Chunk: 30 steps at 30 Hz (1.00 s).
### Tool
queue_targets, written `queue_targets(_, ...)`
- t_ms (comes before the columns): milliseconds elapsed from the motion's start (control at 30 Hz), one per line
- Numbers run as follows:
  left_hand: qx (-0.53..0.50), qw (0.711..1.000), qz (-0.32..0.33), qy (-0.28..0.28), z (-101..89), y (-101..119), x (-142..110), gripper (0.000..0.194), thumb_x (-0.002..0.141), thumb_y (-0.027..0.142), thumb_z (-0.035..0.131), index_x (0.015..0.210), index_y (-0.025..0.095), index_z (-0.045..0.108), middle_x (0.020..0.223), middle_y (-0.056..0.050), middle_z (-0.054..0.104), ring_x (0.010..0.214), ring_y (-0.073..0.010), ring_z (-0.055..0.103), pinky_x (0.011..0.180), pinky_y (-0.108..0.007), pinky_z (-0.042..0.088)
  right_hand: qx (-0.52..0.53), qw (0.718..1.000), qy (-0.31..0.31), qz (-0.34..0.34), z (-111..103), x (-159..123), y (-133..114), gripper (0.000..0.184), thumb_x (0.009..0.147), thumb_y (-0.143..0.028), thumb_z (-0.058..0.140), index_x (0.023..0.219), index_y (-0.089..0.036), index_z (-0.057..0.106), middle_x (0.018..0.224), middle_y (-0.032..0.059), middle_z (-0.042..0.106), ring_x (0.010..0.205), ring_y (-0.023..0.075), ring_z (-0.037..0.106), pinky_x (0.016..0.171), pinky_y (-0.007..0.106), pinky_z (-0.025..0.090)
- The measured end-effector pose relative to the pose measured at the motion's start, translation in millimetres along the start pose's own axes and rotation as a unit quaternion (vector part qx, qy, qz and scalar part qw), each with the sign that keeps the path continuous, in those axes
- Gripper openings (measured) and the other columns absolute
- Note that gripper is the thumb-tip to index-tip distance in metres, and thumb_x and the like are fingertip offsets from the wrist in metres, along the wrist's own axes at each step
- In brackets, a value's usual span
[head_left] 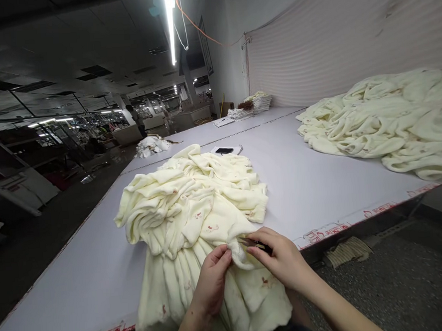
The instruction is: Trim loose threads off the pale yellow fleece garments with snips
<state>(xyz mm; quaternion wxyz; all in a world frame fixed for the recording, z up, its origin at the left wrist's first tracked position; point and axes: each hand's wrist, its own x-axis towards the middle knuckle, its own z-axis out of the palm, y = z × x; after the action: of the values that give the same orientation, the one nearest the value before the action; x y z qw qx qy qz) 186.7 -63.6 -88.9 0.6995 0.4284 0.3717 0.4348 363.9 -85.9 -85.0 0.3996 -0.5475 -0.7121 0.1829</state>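
Pale yellow fleece garments [208,196] with small reddish embroidered motifs lie heaped at the table's near edge, part of them hanging over it. My left hand [213,278] pinches a fold of this fabric between thumb and fingers. Close by on the right, my right hand [277,254] is closed around small dark thread snips [253,242], whose blades point left at the pinched fold. The palm hides most of their handle. Whether the blades touch the cloth I cannot tell.
A larger heap of the same fleece [386,118] lies on the table [280,152] at right. Beyond the near garments are a phone [224,151] on paper, white scraps [152,145] and stacked bundles [260,103]. A striped cloth [348,251] lies below the table edge.
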Motion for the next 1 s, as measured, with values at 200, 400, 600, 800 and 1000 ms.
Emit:
queue_targets(200,-0.042,0.999,-0.004,0.000,-1.9,-4.0,0.9,0.019,0.081,0.023,0.064,0.096,0.015,0.071,0.087,-0.006,0.070,0.084,-0.0154,0.059,0.078,-0.025,0.043,-0.098,0.992,0.019,-0.074,5.7,-10.9,-1.1,0.021,0.090,-0.029,0.048,0.103,-0.023,0.064,0.095,0.0056,0.067,0.082,0.0208,0.065,0.069,0.031,0.050)
queue_targets(400,-0.047,0.999,-0.015,-0.007,-4.7,-5.1,1.2,0.018,0.080,0.023,0.065,0.094,0.014,0.071,0.086,-0.007,0.069,0.083,-0.0159,0.059,0.076,-0.024,0.043,-0.058,0.998,-0.015,-0.033,4.9,-7.9,-1.7,0.017,0.088,-0.031,0.052,0.100,-0.026,0.063,0.094,0.0014,0.066,0.078,0.0170,0.064,0.063,0.025,0.048)
queue_targets(600,-0.034,0.999,-0.022,0.008,-2.1,-6.4,1.9,0.017,0.077,0.025,0.068,0.090,0.014,0.070,0.082,-0.006,0.067,0.077,-0.0136,0.057,0.075,-0.024,0.044,0.056,0.998,0.003,0.019,10.7,-1.6,-1.8,0.019,0.085,-0.034,0.055,0.100,-0.024,0.061,0.095,0.0028,0.066,0.085,0.0185,0.062,0.070,0.027,0.047)
queue_targets(800,0.009,0.998,0.014,0.059,-8.5,-6.8,12.0,0.018,0.076,0.032,0.066,0.087,0.017,0.064,0.079,-0.001,0.062,0.076,-0.0113,0.055,0.072,-0.021,0.044,0.100,0.992,0.048,0.065,22.4,14.2,12.5,0.025,0.087,-0.035,0.047,0.069,-0.021,0.057,0.065,0.0004,0.060,0.063,0.0170,0.055,0.058,0.026,0.039)
queue_targets(1000,0.070,0.993,0.009,0.091,-38.2,-12.4,40.5,0.026,0.071,0.040,0.069,0.077,0.016,0.060,0.058,0.006,0.048,0.048,-0.0057,0.037,0.043,-0.017,0.027,0.139,0.984,0.055,0.102,13.9,35.8,31.6,0.025,0.087,-0.043,0.047,0.088,-0.022,0.060,0.092,0.0027,0.067,0.061,0.0140,0.055,0.059,0.026,0.041)
